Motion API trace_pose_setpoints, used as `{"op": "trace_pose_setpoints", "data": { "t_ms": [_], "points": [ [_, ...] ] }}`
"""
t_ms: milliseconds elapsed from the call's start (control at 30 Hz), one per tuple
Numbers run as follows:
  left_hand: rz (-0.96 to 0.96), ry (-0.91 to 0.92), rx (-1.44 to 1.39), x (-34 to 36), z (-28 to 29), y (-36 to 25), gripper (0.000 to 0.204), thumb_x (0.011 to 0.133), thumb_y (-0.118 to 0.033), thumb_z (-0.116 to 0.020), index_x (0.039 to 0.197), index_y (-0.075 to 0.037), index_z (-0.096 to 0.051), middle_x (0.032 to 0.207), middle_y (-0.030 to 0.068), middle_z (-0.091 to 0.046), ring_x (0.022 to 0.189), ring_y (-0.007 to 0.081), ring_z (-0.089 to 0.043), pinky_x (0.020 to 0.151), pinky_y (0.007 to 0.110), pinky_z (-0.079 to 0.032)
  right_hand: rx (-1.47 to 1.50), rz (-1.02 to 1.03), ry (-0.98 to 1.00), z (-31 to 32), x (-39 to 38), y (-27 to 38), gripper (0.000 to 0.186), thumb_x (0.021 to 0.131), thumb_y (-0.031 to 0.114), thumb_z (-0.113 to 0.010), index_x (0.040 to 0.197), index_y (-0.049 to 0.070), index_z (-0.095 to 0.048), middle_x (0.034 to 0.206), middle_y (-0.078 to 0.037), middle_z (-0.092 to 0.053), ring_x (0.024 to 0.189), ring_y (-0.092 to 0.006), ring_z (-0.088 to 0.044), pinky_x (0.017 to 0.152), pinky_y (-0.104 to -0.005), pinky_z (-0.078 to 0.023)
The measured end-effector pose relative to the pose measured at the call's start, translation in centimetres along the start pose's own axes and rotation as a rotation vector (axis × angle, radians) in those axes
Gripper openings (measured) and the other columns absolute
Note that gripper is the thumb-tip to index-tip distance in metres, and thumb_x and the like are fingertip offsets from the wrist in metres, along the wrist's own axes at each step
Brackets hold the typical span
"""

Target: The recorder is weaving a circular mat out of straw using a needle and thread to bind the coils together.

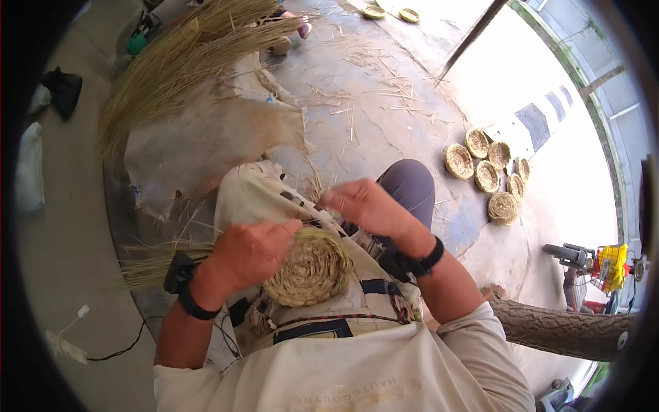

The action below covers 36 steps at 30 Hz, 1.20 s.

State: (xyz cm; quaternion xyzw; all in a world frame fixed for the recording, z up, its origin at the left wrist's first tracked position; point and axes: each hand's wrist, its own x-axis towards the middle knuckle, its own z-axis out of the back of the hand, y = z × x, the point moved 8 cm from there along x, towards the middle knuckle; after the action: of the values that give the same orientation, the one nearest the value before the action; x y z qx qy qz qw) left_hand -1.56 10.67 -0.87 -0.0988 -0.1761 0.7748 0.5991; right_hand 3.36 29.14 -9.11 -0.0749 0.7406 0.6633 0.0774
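Note:
A small round straw basket (309, 269) rests in my lap with its coiled weave facing up. My left hand (254, 253) is closed at the basket's upper left rim, thumb and fingers pressed together there. Beyond the rim and to the right, my right hand (360, 206) is raised off the basket. Its fingers are pinched and slightly blurred, so any strand between them cannot be made out. A pale cloth (250, 196) covers my left knee, under both hands. Loose straw stalks (161, 264) lie just left of my left wrist.
A large straw bundle (185, 62) lies on sacking (213, 141) at the far left. Several finished baskets (486, 177) sit on the floor at right, near a thick log (559, 326) and a parked two-wheeler (583, 268). A thin pole (470, 42) stands farther back.

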Motion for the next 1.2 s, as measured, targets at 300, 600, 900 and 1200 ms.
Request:
{"op": "trace_pose_setpoints", "data": {
  "t_ms": [300, 600, 900, 1200],
  "points": [
    [0.151, 0.06, -0.082, -2.9, -0.5, 1.2, 0.034, 0.092, -0.009, -0.071, 0.125, -0.001, -0.064, 0.096, 0.0211, -0.072, 0.083, 0.0422, -0.072, 0.071, 0.05, -0.058, -0.699, 0.178, 0.068, -3.9, -3.6, 3.3, 0.037, 0.092, 0.035, -0.078, 0.087, -0.001, -0.071, 0.072, -0.025, -0.063, 0.07, -0.0456, -0.065, 0.064, -0.049, -0.053],
    [0.101, -0.133, -0.083, -1.9, -2.5, 0.6, 0.026, 0.095, -0.008, -0.065, 0.119, 0.0, -0.062, 0.093, 0.0241, -0.072, 0.079, 0.0428, -0.073, 0.068, 0.05, -0.06, -0.008, -0.014, -0.237, 1.7, -4.7, 0.0, 0.029, 0.103, 0.027, -0.074, 0.093, 0.001, -0.075, 0.069, -0.001, -0.057, 0.063, -0.0144, -0.058, 0.058, -0.0347, -0.048],
    [-0.004, -0.101, -0.063, -2.4, 0.0, -0.4, 0.032, 0.097, -0.012, -0.063, 0.126, 0.001, -0.06, 0.101, 0.0239, -0.072, 0.091, 0.0403, -0.074, 0.076, 0.047, -0.061, -1.109, 0.971, 0.257, -18.6, -5.0, 11.4, 0.017, 0.094, 0.014, -0.068, 0.103, 0.0, -0.067, 0.097, -0.015, -0.067, 0.095, -0.0307, -0.066, 0.082, -0.041, -0.055],
    [0.274, -0.075, -0.459, -3.5, -2.0, 3.4, 0.035, 0.094, -0.019, -0.07, 0.118, 0.005, -0.069, 0.101, 0.0278, -0.073, 0.097, 0.0469, -0.071, 0.086, 0.051, -0.056, -0.407, 0.561, 0.763, -17.3, -6.0, 3.0, 0.024, 0.104, 0.01, -0.062, 0.119, -0.008, -0.066, 0.13, -0.024, -0.068, 0.129, -0.0411, -0.061, 0.108, -0.0458, -0.052]
  ]
}}
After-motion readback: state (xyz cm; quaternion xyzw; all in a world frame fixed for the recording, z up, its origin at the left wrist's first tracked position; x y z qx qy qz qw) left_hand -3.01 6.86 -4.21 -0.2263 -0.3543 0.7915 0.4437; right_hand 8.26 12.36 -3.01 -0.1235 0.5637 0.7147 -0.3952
